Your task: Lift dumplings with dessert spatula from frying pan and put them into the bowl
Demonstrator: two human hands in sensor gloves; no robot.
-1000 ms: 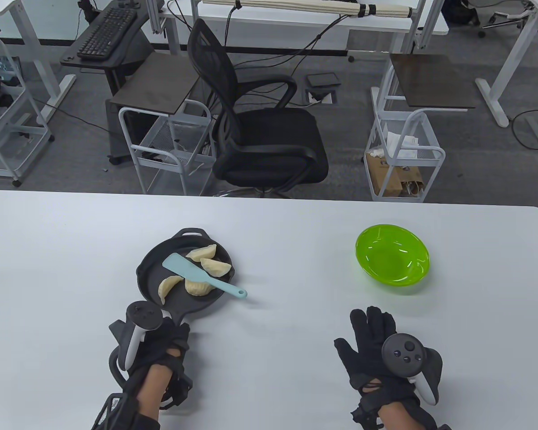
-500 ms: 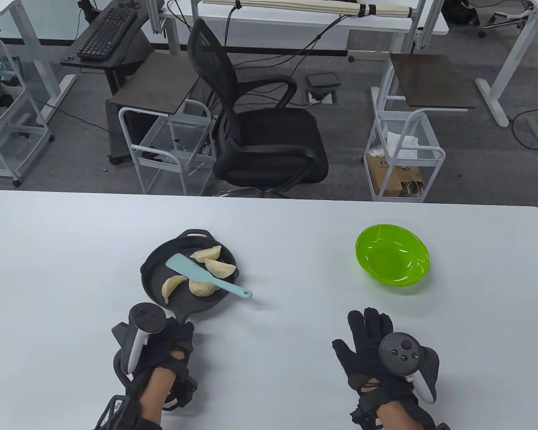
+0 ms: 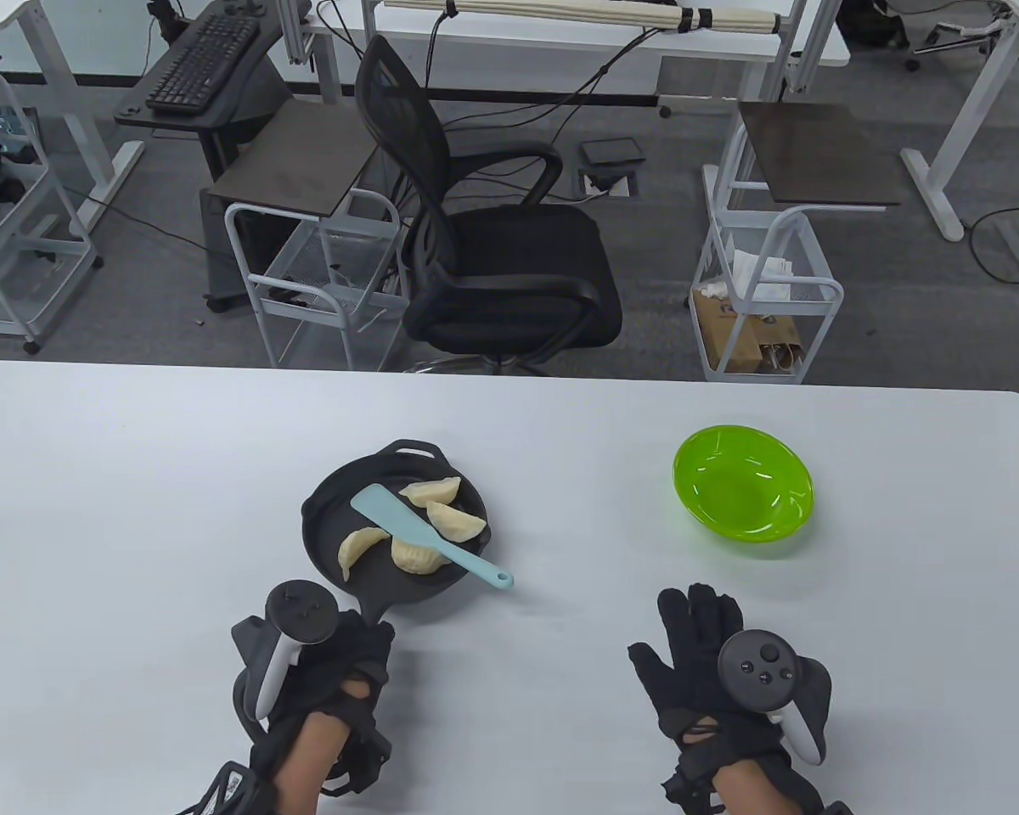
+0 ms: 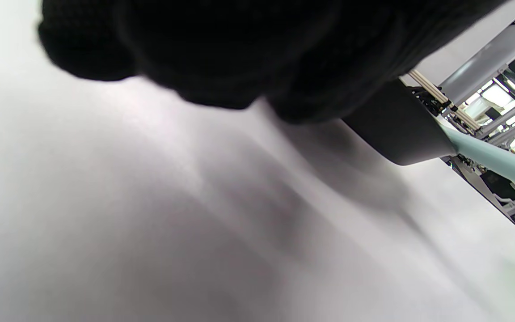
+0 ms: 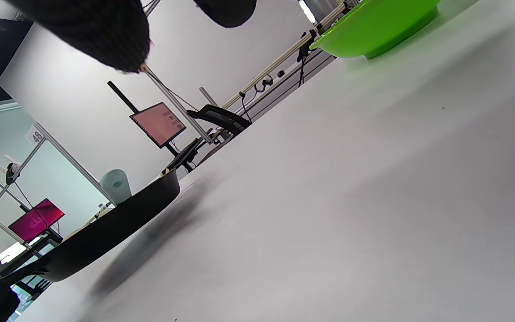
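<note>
A black frying pan (image 3: 333,519) sits left of the table's centre and holds several pale dumplings (image 3: 454,522). A light blue dessert spatula (image 3: 429,536) lies across them, its handle sticking out over the pan's right rim. My left hand (image 3: 361,637) grips the pan's handle, which the glove hides. In the right wrist view the pan (image 5: 105,232) looks slightly raised over its shadow. The green bowl (image 3: 743,484) stands empty at the right. My right hand (image 3: 696,645) rests flat on the table below the bowl, fingers straight, holding nothing.
The white table (image 3: 136,509) ends at a far edge, with a black office chair (image 3: 492,255) and wire carts (image 3: 764,289) on the floor behind it. In the left wrist view, the spatula handle (image 4: 494,158) juts past the pan's dark edge (image 4: 396,129).
My left hand has moved the pan to the right, toward the table's centre, with the dumplings and spatula riding in it. The right hand has barely shifted.
</note>
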